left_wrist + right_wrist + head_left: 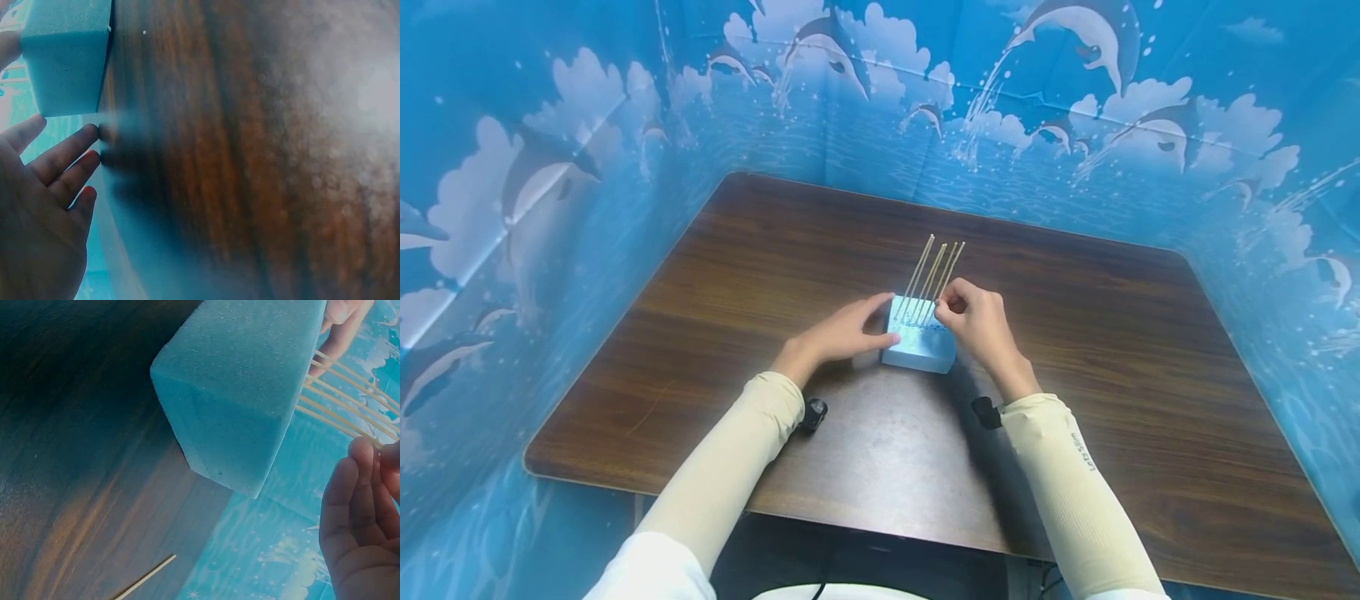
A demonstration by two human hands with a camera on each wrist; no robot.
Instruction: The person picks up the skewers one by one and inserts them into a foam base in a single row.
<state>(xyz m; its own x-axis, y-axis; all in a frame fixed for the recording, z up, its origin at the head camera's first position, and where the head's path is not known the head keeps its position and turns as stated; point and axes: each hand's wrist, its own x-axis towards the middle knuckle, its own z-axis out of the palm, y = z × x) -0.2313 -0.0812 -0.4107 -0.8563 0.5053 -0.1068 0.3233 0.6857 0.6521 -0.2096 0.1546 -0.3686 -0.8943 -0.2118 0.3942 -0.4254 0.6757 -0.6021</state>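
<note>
A light blue foam block (917,358) sits on the table with several thin wooden skewers (932,275) standing in its top, tilted slightly to the right. My left hand (841,332) is at the block's left side, thumb on the top near the front and index fingertip at the back corner. Its other fingers are spread and straight in the left wrist view. Over the block's right side, my right hand (979,321) pinches a skewer between thumb and index finger. The pinched fingertips (361,449) are beside the row of skewers in the right wrist view.
Another thin wooden stick (147,578) lies on the table near the block in the right wrist view. The brown wooden table (1112,333) has its front edge below my forearms. A blue dolphin-print cloth (850,142) hangs around its back and sides.
</note>
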